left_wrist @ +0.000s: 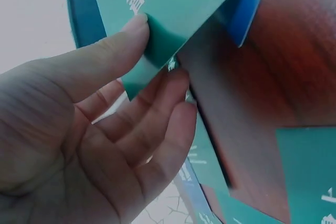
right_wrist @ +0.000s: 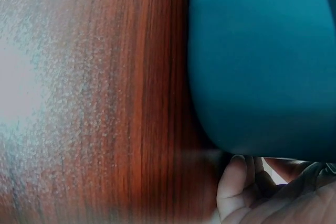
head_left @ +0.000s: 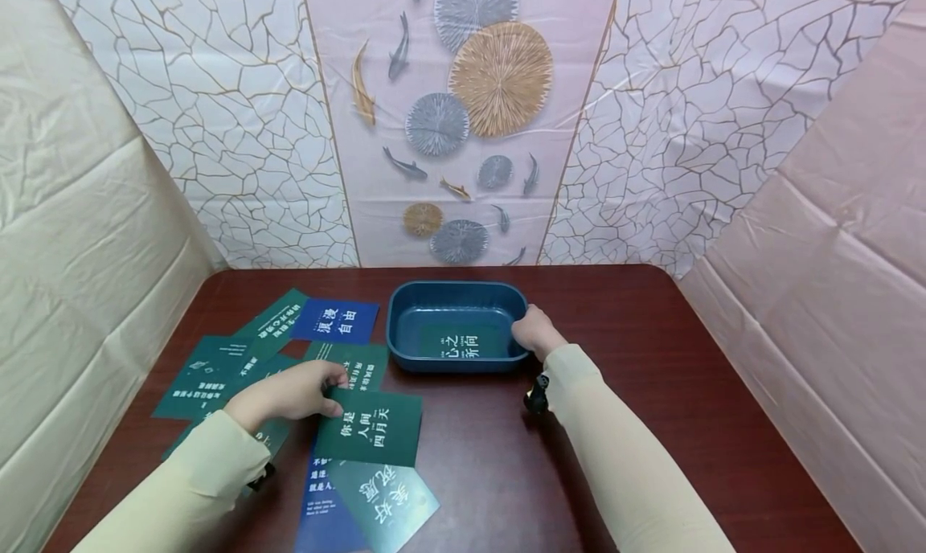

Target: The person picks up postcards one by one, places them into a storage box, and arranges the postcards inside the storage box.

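Note:
My left hand point(head_left: 300, 392) pinches a dark green card point(head_left: 387, 432) with white characters by one corner, thumb on its printed face. In the left wrist view the card point(left_wrist: 168, 9) tilts up from the fingers. Beneath it lie a lighter green card point(head_left: 383, 501) and a blue card point(head_left: 321, 513). My right hand point(head_left: 537, 333) holds the right end of a dark blue rectangular basin point(head_left: 456, 366). Another green card point(head_left: 463, 340) lies on the basin's floor. The right wrist view has the basin's outer wall point(right_wrist: 262, 66) with the thumb point(right_wrist: 233, 174) at its corner.
Several green cards point(head_left: 202, 368) overlap at the table's left side. A blue card point(head_left: 335, 321) lies left of the basin, with a green card point(head_left: 369, 364) in front of it. The reddish-brown table point(head_left: 651, 360) meets a patterned cloth backdrop point(head_left: 463, 175) behind.

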The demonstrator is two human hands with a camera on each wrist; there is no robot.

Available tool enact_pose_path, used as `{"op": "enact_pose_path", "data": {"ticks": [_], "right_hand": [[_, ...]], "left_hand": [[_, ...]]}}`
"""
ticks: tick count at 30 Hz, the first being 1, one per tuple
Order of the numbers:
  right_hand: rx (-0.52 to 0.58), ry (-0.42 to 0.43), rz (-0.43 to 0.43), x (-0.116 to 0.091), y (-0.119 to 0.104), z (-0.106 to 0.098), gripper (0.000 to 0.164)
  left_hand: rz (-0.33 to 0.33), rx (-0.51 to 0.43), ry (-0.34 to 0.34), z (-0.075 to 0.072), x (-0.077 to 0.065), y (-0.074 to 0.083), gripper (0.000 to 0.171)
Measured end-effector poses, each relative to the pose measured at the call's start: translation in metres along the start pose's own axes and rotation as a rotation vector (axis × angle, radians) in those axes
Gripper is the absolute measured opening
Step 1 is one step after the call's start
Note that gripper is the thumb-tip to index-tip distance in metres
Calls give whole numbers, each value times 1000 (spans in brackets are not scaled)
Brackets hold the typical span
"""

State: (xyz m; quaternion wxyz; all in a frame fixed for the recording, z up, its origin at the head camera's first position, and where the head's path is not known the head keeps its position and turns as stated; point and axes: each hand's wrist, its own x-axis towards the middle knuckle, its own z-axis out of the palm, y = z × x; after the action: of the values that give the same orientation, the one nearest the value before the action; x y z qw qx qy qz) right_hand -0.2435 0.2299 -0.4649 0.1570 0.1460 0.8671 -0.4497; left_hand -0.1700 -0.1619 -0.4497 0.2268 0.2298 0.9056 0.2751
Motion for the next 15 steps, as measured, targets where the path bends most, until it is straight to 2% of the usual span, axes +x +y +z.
{"op": "enact_pose_path", "data": {"ticks": [6, 10, 15], "right_hand": [[-2, 3, -2, -2, 0, -1, 60], [2, 4, -7, -1, 0, -1, 61], [-16, 6, 0, 3, 1, 0, 61]], "left_hand": [[54, -96, -21, -8, -3, 2, 9], [38, -215, -56, -11, -3, 4, 4], [21, -384, -89, -14, -3, 8, 8]]}}
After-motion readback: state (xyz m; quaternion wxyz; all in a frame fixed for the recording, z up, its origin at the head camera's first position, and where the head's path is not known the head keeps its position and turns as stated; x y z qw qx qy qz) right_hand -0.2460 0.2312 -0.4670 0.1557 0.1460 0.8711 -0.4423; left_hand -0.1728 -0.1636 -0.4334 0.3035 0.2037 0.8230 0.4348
